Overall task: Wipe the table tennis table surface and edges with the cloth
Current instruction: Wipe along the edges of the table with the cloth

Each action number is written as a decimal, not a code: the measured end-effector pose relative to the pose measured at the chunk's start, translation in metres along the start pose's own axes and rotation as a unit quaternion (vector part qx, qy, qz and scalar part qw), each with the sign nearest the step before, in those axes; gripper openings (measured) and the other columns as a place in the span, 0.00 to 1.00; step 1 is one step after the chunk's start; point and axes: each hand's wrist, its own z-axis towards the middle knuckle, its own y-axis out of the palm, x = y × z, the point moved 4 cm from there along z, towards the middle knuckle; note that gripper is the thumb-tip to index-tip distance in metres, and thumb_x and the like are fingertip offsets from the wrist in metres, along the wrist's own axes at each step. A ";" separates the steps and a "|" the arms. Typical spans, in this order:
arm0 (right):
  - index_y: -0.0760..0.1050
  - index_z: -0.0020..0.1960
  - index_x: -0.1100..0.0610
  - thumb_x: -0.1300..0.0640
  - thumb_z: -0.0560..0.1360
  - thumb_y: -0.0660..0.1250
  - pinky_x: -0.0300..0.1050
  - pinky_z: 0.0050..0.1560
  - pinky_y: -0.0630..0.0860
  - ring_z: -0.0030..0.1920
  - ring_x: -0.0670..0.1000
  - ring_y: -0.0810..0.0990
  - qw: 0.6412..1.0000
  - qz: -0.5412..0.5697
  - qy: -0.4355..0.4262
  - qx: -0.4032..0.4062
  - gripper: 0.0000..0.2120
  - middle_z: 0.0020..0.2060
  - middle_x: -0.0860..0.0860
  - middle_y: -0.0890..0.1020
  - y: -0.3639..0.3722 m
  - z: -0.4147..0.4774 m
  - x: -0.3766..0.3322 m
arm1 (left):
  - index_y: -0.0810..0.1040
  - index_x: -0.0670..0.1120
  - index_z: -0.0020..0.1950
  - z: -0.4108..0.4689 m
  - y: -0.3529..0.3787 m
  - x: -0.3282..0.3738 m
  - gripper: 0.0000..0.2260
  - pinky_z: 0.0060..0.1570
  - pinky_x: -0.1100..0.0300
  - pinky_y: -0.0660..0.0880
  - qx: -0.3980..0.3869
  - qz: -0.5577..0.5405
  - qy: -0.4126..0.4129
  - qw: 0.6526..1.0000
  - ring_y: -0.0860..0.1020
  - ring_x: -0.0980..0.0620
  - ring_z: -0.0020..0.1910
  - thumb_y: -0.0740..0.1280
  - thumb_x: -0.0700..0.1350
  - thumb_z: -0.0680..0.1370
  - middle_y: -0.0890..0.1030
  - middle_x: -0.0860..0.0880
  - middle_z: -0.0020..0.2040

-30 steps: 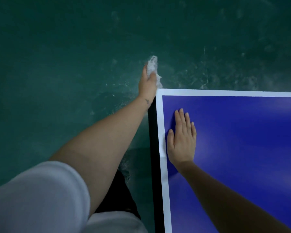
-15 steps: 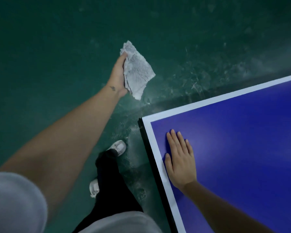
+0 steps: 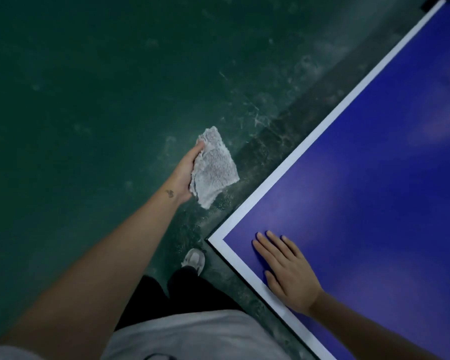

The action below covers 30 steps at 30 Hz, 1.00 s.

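Your left hand grips the grey cloth at mid-frame, held out over the green floor and apart from the table. Your right hand lies flat, fingers straight, on the blue top near the corner at lower right. To wipe well, bring the cloth onto the white border and run it along with steady pressure. The floor looks scuffed and the room is dim.

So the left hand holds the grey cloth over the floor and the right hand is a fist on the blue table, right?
Not a fist: in the head view the right hand lies flat, outstretched, on the blue table. The left hand does hold the grey cloth over the floor.
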 end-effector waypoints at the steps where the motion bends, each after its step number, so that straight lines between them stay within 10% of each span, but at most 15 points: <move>1: 0.59 0.73 0.57 0.54 0.75 0.54 0.51 0.70 0.56 0.72 0.52 0.61 1.000 0.010 0.003 0.000 0.26 0.72 0.51 0.65 -0.001 0.001 0.001 | 0.77 0.46 0.55 0.002 0.000 0.001 0.18 0.59 0.49 0.74 -0.003 0.016 -0.005 1.000 0.80 0.44 0.54 0.58 0.58 0.78 0.83 0.43 0.52; 7: 0.69 0.67 0.61 0.61 0.76 0.54 0.43 0.67 0.61 0.67 0.53 0.68 0.957 0.193 0.185 0.117 0.21 0.68 0.54 0.72 -0.025 0.036 0.019 | 0.64 0.47 0.73 0.018 0.010 -0.010 0.35 0.71 0.45 0.60 -0.035 0.144 -0.053 0.988 0.66 0.43 0.71 0.62 0.63 0.71 0.67 0.42 0.72; 15: 0.57 0.75 0.61 0.64 0.80 0.54 0.46 0.74 0.51 0.76 0.53 0.54 0.704 0.243 0.605 0.282 0.23 0.75 0.54 0.59 -0.037 0.090 0.088 | 0.58 0.50 0.76 0.023 0.019 -0.010 0.25 0.71 0.53 0.57 -0.069 0.226 -0.053 0.970 0.63 0.54 0.70 0.54 0.55 0.80 0.62 0.47 0.75; 17: 0.54 0.76 0.60 0.61 0.81 0.52 0.46 0.75 0.47 0.76 0.52 0.50 0.692 0.196 0.651 0.241 0.24 0.76 0.53 0.56 -0.032 0.101 0.095 | 0.54 0.56 0.76 0.010 0.020 -0.019 0.22 0.52 0.63 0.62 -0.081 0.282 -0.029 0.956 0.63 0.58 0.64 0.50 0.56 0.81 0.60 0.52 0.75; 19: 0.52 0.77 0.59 0.58 0.81 0.51 0.46 0.75 0.45 0.76 0.51 0.49 0.697 0.152 0.669 0.208 0.25 0.76 0.52 0.54 -0.027 0.108 0.097 | 0.53 0.66 0.72 -0.010 0.029 -0.035 0.18 0.54 0.63 0.70 -0.149 0.309 -0.021 0.939 0.63 0.59 0.65 0.48 0.55 0.82 0.60 0.57 0.73; 22: 0.52 0.77 0.58 0.57 0.81 0.50 0.45 0.75 0.46 0.76 0.49 0.49 0.693 0.135 0.681 0.195 0.25 0.76 0.51 0.55 -0.022 0.106 0.097 | 0.49 0.64 0.71 -0.033 0.042 -0.062 0.19 0.72 0.63 0.52 -0.191 0.364 0.028 0.911 0.51 0.66 0.72 0.50 0.49 0.83 0.52 0.60 0.76; 25: 0.53 0.76 0.57 0.57 0.81 0.51 0.45 0.75 0.46 0.76 0.49 0.50 0.692 0.123 0.684 0.196 0.25 0.76 0.50 0.56 -0.021 0.107 0.099 | 0.42 0.67 0.68 -0.030 0.050 -0.073 0.21 0.69 0.71 0.38 -0.198 0.440 0.069 0.873 0.40 0.76 0.68 0.50 0.49 0.83 0.43 0.68 0.72; 30: 0.53 0.76 0.57 0.57 0.80 0.51 0.45 0.75 0.46 0.76 0.49 0.49 0.690 0.121 0.688 0.187 0.25 0.76 0.50 0.56 -0.024 0.109 0.098 | 0.46 0.60 0.71 0.009 0.066 -0.070 0.21 0.75 0.51 0.48 -0.210 0.379 0.066 0.899 0.48 0.60 0.76 0.52 0.46 0.83 0.49 0.57 0.76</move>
